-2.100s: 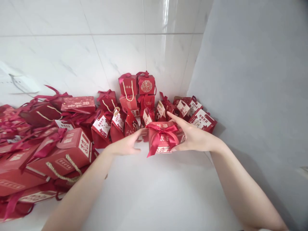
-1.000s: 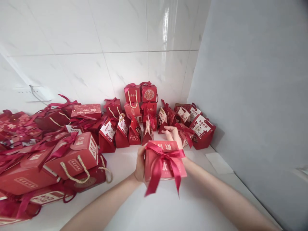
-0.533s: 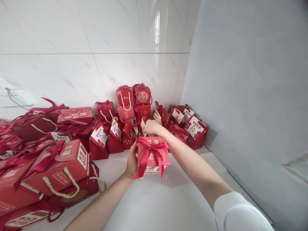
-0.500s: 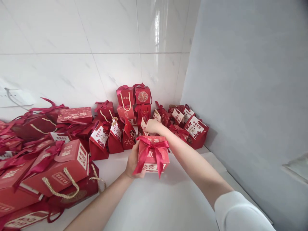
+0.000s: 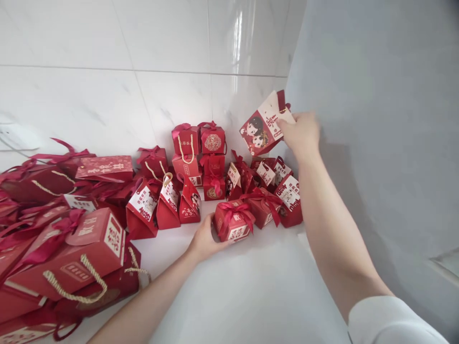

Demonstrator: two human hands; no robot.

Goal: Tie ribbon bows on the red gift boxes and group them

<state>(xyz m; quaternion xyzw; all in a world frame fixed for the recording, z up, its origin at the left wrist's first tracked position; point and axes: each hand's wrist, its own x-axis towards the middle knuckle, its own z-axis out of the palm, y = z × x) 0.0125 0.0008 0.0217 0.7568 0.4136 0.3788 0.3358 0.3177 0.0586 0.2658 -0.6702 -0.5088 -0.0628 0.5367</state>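
My left hand (image 5: 204, 241) rests on the white surface with its fingers wrapped round the left side of a small red gift box with a ribbon bow (image 5: 234, 222), which stands on the surface. My right hand (image 5: 300, 134) is raised near the grey wall and grips a red triangular gift bag with a cartoon couple printed on it (image 5: 261, 126) by its top edge, high above the others. Both hands are closed on what they hold.
Several red gift boxes and bags (image 5: 201, 157) are stacked in the corner against the tiled wall (image 5: 107, 62). A pile of larger red boxes with rope handles (image 5: 75, 253) fills the left. A grey wall (image 5: 376, 119) closes the right side. The white surface (image 5: 244, 296) lies in front.
The ribboned box was set down on the surface further back, my left hand staying on it. My right hand lifted a triangular bag out of the row and raised it toward the grey wall.
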